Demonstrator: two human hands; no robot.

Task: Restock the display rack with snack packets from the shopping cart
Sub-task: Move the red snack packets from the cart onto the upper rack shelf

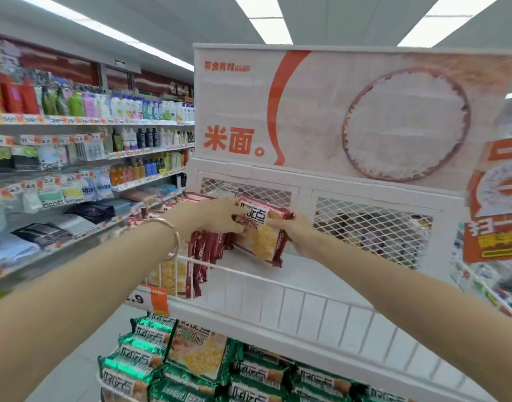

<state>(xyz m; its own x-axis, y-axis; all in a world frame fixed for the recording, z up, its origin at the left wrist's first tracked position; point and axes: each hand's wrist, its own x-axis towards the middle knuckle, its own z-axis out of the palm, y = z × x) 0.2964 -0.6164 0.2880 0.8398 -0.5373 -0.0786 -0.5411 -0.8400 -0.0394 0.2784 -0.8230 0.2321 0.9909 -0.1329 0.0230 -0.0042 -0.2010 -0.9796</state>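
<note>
Red snack packet [263, 227] between both hands, under "米面" sign [350, 111].

A large white sign [356, 111] stands up top, printed with orange Chinese characters, an orange curved stripe and a round bowl of white rice. To its right hangs an orange and white poster [498, 198], partly cut off by the frame edge. Along the left runs a long aisle of store shelves [83, 158] in several tiers: coloured bottles [103, 105] on the upper levels, packaged goods lower, folded textiles [42, 233] on the lowest. Small orange and white price tags [63, 121] line the shelf edges. Long ceiling light panels [266, 21] glow overhead.
</note>
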